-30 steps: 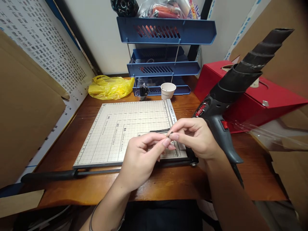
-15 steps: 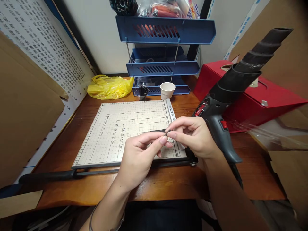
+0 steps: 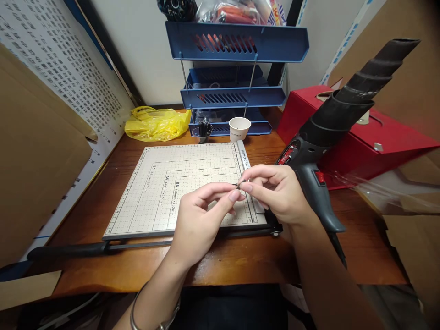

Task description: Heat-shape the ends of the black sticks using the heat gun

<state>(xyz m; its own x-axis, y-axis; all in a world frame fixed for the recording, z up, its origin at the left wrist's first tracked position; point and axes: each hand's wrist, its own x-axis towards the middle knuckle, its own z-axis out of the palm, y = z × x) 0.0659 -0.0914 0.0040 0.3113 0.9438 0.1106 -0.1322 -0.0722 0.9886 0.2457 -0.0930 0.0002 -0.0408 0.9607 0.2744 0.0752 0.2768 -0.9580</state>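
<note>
My left hand [image 3: 199, 215] and my right hand [image 3: 275, 192] meet over the right part of a grey paper cutter board [image 3: 161, 188]. Both pinch a thin dark strand [image 3: 240, 184] between thumb and forefinger, fingertips nearly touching. The strand is very small and mostly hidden by my fingers. A heat gun [image 3: 330, 128] lies just right of my right hand, its black nozzle pointing up and to the right.
The cutter's black handle [image 3: 68, 250] reaches left along the desk's front edge. A blue three-tier tray [image 3: 237, 46], a white paper cup [image 3: 239, 128], a small cup of black strands [image 3: 205, 129] and a yellow bag [image 3: 156, 123] stand behind. A red box [image 3: 357, 142] sits right; cardboard [image 3: 37, 165] left.
The dark strands that showed on the board left of my fingers are now almost wholly hidden in the pinch. Both hands have shifted slightly up and away from me.
</note>
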